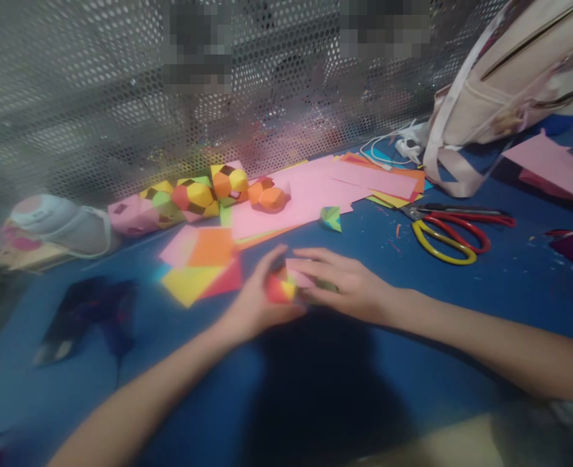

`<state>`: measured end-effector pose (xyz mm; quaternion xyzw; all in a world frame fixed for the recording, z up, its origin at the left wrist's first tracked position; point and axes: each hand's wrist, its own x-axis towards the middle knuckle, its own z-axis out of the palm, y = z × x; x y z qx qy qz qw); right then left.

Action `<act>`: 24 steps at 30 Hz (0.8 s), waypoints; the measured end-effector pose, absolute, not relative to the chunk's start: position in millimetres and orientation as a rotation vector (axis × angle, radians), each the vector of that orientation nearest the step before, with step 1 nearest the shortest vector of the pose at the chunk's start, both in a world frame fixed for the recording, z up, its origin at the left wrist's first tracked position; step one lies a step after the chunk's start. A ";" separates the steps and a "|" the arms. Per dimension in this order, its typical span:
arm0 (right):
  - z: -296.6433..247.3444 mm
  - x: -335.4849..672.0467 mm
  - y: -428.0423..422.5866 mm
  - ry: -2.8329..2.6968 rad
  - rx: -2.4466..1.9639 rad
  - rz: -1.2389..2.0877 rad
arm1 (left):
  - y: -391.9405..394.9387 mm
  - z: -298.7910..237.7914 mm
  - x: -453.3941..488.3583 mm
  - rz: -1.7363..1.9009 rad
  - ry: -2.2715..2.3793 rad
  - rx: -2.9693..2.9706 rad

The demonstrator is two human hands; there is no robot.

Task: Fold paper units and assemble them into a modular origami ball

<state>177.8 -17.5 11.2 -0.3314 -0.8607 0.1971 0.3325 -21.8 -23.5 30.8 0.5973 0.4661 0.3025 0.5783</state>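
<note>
Nearest, has room over the blue table [203, 421], darkened by a shadow [315, 395] below the wrists. Holds folded paper [279, 290], red, yellow and pink, between left hand [253, 297] and right hand [352, 283], with fingers curved close; cannot tell whether one piece or two, for blur. On the left, has only a narrow gap to loose paper squares [211, 250]; on the right, has wider room up to yellow-handled scissors [458, 261]. Past the fingertips, meets a small green folded piece [332, 219]. Farther, stops at the edge of pink sheets [310, 188], then at a row of paper balls [198, 196] before a perforated screen [96, 117].
</note>
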 end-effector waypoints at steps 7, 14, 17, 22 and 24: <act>9.1 181.2 -14.0 -2.204 -0.824 0.544 | -23.0 37.0 -20.9 0.688 1.125 1.524; 9.2 181.5 -14.2 -2.230 -0.841 0.582 | -22.6 35.7 -21.9 0.664 1.160 1.565; 8.1 181.1 -15.2 -2.230 -0.842 0.546 | -23.3 36.4 -21.4 0.663 1.186 1.542; 6.3 180.1 -16.3 -2.239 -0.840 0.479 | -24.1 36.1 -21.5 0.662 1.181 1.548; 6.7 179.9 -16.4 -2.239 -0.819 0.465 | -24.3 35.3 -21.9 0.663 1.175 1.549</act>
